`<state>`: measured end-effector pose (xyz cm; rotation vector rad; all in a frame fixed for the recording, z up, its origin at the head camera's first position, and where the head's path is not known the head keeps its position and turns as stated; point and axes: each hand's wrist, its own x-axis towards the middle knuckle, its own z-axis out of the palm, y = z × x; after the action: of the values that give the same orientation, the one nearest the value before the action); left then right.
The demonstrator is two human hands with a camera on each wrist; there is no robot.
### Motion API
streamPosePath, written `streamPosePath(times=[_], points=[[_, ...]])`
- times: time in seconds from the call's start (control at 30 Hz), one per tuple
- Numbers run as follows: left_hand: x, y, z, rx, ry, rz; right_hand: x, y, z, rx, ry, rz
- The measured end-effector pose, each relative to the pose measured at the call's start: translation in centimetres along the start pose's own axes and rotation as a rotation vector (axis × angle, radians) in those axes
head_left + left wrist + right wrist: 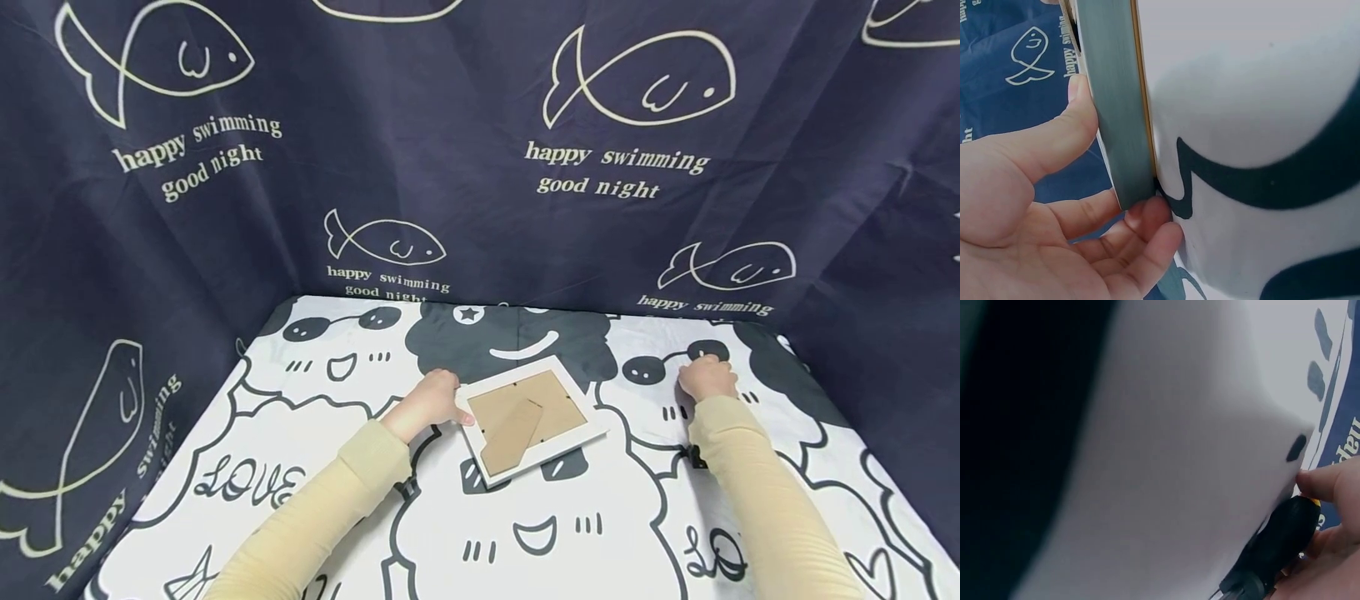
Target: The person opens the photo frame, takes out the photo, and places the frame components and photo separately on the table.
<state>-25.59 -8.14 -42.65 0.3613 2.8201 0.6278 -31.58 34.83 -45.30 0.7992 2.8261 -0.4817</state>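
Observation:
A white picture frame [557, 365] lies tilted back side up in the head view, with a brown backing board and a fold-out stand [513, 429]. My left hand [427, 407] grips its left edge, the thumb on the back and the fingers curled under the side. The frame's side edge [1119, 106] fills the gap between thumb and fingers in the left wrist view. Farther right, my right hand [708, 379] is down at the cloth, fingers bent. It holds a black screwdriver-like tool [1285, 534] with a yellow end; the tool's far end is cut off.
A white cloth [600, 533] printed with black cartoon sheep covers the table. Dark blue curtains [480, 150] with fish drawings stand along the back and both sides.

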Motion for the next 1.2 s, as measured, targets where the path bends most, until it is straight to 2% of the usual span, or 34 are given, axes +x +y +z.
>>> streamPosePath(times=[0.3,0.43,0.67,0.8,1.07,1.2], points=[[-0.1,0.0,0.0,-0.012,0.004,0.004,-0.3,0.2,-0.1,0.032,-0.002,-0.001],[-0.1,0.0,-0.1,-0.012,0.004,0.0,-0.3,0.5,-0.3,0.006,0.016,-0.067],[0.1,-0.3,0.0,-0.015,0.007,-0.003,0.3,0.8,-0.7,-0.066,0.112,-0.267],[0.0,-0.4,0.1,-0.028,0.01,0.003,0.2,0.9,-1.3,-0.099,0.127,-0.322],[-0.1,-0.3,0.0,-0.034,0.012,0.006,-0.3,1.4,-3.1,-0.04,0.179,-0.475],[-0.1,-0.2,0.0,-0.04,0.008,-0.005,-0.6,1.6,-3.8,0.001,0.226,-0.5]])
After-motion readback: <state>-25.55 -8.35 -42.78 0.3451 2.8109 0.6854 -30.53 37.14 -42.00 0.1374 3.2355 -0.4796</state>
